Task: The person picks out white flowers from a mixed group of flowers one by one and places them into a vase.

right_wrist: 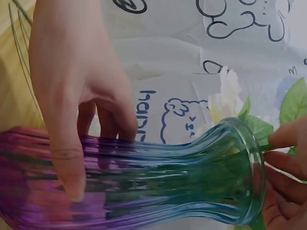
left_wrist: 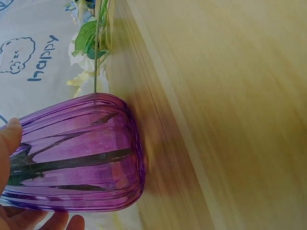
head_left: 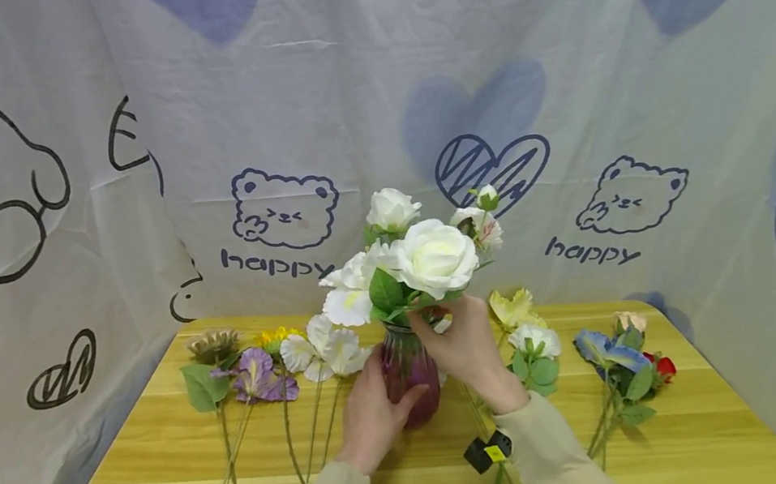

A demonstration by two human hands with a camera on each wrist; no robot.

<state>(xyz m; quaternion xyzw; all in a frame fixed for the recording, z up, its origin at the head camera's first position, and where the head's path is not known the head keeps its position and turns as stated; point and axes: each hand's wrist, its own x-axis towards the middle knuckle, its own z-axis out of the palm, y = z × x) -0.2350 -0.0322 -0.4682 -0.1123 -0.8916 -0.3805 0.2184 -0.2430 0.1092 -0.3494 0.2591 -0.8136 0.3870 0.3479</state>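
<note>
A ribbed glass vase [head_left: 415, 381], purple at the base and blue-green at the neck, stands on the table. My left hand [head_left: 369, 418] grips its body, thumb on the near side and fingers round the other. Dark stems show through the purple glass [left_wrist: 72, 160] in the left wrist view. Just over the rim, my right hand [head_left: 465, 342] pinches a green flower stem below a big white rose [head_left: 437, 258]; a green leaf [right_wrist: 259, 130] lies by its fingertips. Out of the vase also rise another white rose [head_left: 393, 209] and a white iris-like bloom [head_left: 351, 296].
Left of the vase lie a brown flower [head_left: 213, 345], a purple iris [head_left: 258, 375] and white blooms [head_left: 324, 350]. To the right are a yellow flower [head_left: 515, 309], a white flower [head_left: 535, 339], a blue flower [head_left: 609, 352] and a red rose [head_left: 662, 368]. A printed cloth [head_left: 357, 115] hangs behind.
</note>
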